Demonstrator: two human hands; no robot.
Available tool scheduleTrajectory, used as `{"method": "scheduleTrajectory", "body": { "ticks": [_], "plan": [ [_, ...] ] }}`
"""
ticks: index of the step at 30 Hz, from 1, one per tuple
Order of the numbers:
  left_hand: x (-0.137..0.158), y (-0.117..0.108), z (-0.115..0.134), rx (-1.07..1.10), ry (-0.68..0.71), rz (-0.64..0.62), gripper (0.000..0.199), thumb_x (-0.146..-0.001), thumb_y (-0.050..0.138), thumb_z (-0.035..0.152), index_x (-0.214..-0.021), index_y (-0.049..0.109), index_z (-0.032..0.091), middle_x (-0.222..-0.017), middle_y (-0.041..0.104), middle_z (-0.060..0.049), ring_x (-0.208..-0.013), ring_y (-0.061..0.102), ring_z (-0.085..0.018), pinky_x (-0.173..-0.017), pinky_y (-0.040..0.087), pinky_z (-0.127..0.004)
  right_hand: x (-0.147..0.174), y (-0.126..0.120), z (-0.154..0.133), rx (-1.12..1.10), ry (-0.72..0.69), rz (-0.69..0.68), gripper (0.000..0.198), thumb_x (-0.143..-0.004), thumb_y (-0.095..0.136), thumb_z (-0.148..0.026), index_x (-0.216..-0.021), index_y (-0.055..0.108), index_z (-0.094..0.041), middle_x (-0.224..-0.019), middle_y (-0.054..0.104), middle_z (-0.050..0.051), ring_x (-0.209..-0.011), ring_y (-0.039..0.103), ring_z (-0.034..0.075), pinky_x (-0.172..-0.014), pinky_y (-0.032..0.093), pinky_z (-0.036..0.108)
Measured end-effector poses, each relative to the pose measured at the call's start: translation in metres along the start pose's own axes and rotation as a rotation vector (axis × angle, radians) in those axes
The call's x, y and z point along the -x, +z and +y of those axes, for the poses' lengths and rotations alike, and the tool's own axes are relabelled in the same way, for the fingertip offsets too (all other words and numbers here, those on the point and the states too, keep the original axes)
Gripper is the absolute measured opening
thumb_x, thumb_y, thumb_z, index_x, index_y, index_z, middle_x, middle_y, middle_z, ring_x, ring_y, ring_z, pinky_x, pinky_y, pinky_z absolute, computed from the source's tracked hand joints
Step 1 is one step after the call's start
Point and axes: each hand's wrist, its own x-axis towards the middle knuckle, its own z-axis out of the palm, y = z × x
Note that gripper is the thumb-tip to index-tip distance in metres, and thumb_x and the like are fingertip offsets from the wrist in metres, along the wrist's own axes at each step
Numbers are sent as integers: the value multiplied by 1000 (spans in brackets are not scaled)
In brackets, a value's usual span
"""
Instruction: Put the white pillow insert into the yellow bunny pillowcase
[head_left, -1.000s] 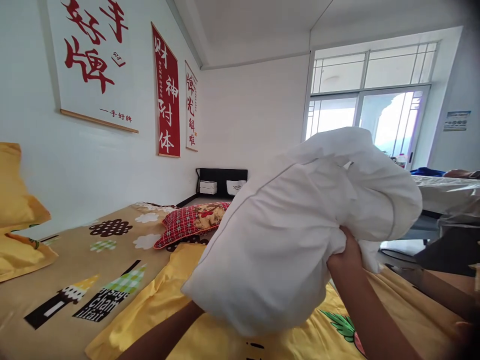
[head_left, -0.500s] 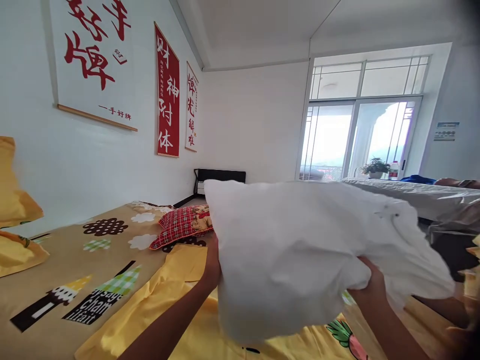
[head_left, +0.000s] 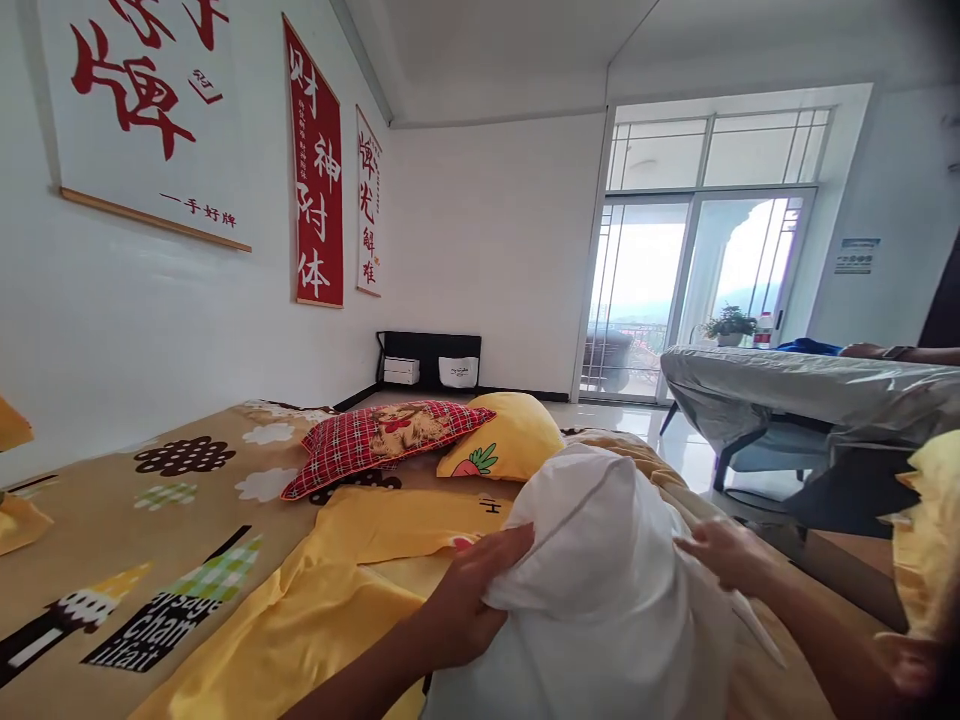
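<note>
You're handling the white pillow [head_left: 600, 600] over the bed [head_left: 97, 540], toward its right edge; left hand [head_left: 476, 595] gripping the pillow's left side, right hand [head_left: 727, 555] blurred opposite, can't tell if its fingers are closed; next move seems to need a firm two-sided hold

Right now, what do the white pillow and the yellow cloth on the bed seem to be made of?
White pillow: matte woven cover, cotton or synthetic, judging by its soft, dull creases. Yellow cloth: smooth, perhaps satin-like polyester, from the sheen along its folds.
</note>
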Motion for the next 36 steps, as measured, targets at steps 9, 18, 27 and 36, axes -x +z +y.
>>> {"method": "scheduleTrajectory", "body": {
  "ticks": [9, 18, 27, 36],
  "plan": [
    [17, -11, 4, 52, -29, -88, 61, -82, 57, 18, -141, 42, 24, -144, 45, -10, -131, 44, -28, -109, 35, -42, 101, 11, -124, 539, -1007, -465, 62, -79, 62, -47, -136, 45, -30, -138, 51, 8, -129, 43, 29, -109, 31, 47],
    [93, -17, 32, 159, -823, -283, 93, -57, 82, 32, -141, 42, 25, -138, 52, -7, -123, 48, -32, -97, 43, -37, 91, 15, -139, 126, -672, 142, 13, -70, 63, -33, -77, 58, -22, -69, 64, 3, -64, 59, 21, -51, 42, 30],
    [64, 46, 23, 561, -1030, 206, 60, -60, 78, 48, -106, 63, 12, -109, 67, -12, -107, 58, -34, -85, 48, -38, 106, 52, -133, 251, -1205, 197, 37, -70, 46, -7, -100, 61, -21, -87, 65, 3, -86, 59, 21, -85, 40, 38],
    [30, 31, 0, 1172, -1067, 555, 35, -78, 65, 27, -108, 58, 10, -97, 68, -12, -78, 65, -22, -59, 49, -28, 113, 68, -110, 478, -1175, -322, 44, -85, 57, -33, -127, 49, -24, -111, 63, 7, -99, 58, 23, -100, 27, 46]
  ]
}}
